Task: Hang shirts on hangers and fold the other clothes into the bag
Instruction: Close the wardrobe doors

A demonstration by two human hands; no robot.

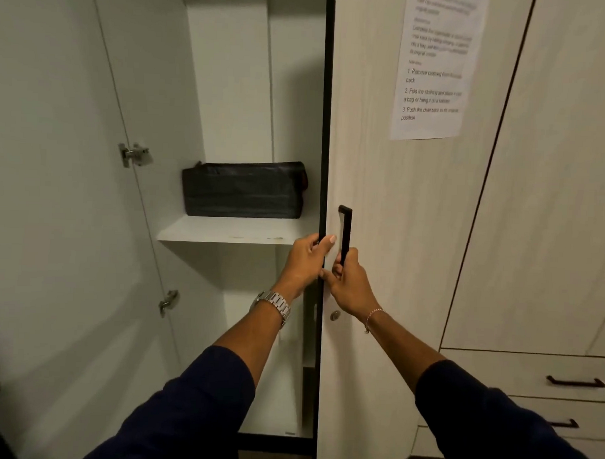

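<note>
Wardrobe, left compartment standing open: left door (54, 220) is swinging wide, two metal hinges (134, 154) showing on its inner edge. Right door (397, 232) is sitting nearly closed, its dark edge running between the hands and the open compartment. A printed instruction sheet (437, 65) is hanging taped to this door, upper part; the text is mostly blurred. A round lock (334, 315) is sitting below the handle. Drawers with dark pulls (576, 381) are showing at lower right.

Right hand (349, 286) is gripping the lower end of the black vertical door handle (344, 232), fingers curled round it. Left hand (308, 262) is curling round the door's edge, thumb lying on the front face; wristwatch (274, 305) on that wrist.

The black bag (244, 189) is lying on the white shelf (225, 231) inside the compartment, above and left of both hands, apart from them and untouched.
</note>
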